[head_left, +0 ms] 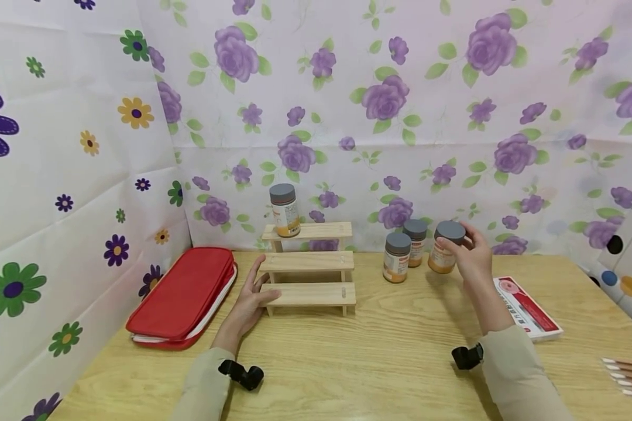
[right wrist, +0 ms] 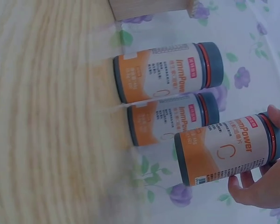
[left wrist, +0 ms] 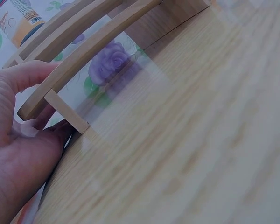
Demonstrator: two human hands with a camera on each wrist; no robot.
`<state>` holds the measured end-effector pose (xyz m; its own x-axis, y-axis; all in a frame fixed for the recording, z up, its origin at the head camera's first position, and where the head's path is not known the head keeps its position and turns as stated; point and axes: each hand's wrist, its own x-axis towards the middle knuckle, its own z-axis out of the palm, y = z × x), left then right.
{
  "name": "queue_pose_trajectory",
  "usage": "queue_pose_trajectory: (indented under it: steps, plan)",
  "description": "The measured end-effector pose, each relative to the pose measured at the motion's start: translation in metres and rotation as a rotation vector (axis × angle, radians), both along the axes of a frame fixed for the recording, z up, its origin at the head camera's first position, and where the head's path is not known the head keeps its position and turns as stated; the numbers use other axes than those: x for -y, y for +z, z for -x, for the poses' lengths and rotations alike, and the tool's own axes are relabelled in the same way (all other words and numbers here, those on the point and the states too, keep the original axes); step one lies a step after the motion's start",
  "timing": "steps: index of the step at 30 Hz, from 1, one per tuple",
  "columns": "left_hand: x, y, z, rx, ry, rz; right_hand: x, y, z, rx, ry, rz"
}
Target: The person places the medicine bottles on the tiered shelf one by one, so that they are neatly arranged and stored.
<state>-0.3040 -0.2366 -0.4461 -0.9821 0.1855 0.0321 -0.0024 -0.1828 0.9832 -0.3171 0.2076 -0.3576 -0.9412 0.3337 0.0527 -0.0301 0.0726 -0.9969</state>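
Observation:
A small three-step wooden rack (head_left: 308, 261) stands on the table. My left hand (head_left: 248, 304) grips its left end, the thumb over the lowest step; in the left wrist view the hand (left wrist: 23, 135) reaches round the end of a board. One supplement bottle (head_left: 285, 211) with a grey lid stands on the top step, toward the left. On the right, my right hand (head_left: 471, 254) holds a matching bottle (right wrist: 224, 149) near its lid, thumb and fingers on opposite sides. This bottle appears raised off the table. Beside it stand two more bottles (head_left: 397, 257), (right wrist: 163, 72) close together.
A red zip case (head_left: 181, 295) lies left of the rack. A white and red flat box (head_left: 526, 310) lies behind the right forearm. Several pencil-like sticks (head_left: 629, 374) are at the right edge. Flowered cloth (head_left: 337, 105) hangs behind the table.

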Motion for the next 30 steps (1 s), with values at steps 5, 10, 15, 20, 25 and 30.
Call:
queue_pose_trajectory:
  steps: [5, 10, 15, 20, 25, 30]
  plan:
    - [-0.001, -0.002, -0.002, -0.003, 0.01, -0.001, 0.004, 0.015, -0.002, -0.04, 0.027, -0.039]
    - [0.0, 0.0, -0.001, 0.002, 0.009, -0.005, 0.011, 0.034, -0.002, -0.081, 0.062, -0.092]
    - [0.0, -0.002, -0.001, 0.004, 0.002, -0.01, 0.021, 0.052, 0.0, -0.125, 0.118, -0.124]
    - [-0.002, -0.003, 0.002, 0.003, 0.005, -0.012, 0.03, 0.064, 0.003, -0.159, 0.159, -0.14]
    - [-0.005, -0.003, 0.003, 0.004, 0.006, -0.021, 0.039, 0.076, 0.007, -0.153, 0.185, -0.119]
    - [-0.001, -0.002, 0.0, 0.006, 0.014, -0.028, 0.058, 0.089, 0.015, -0.164, 0.212, -0.045]
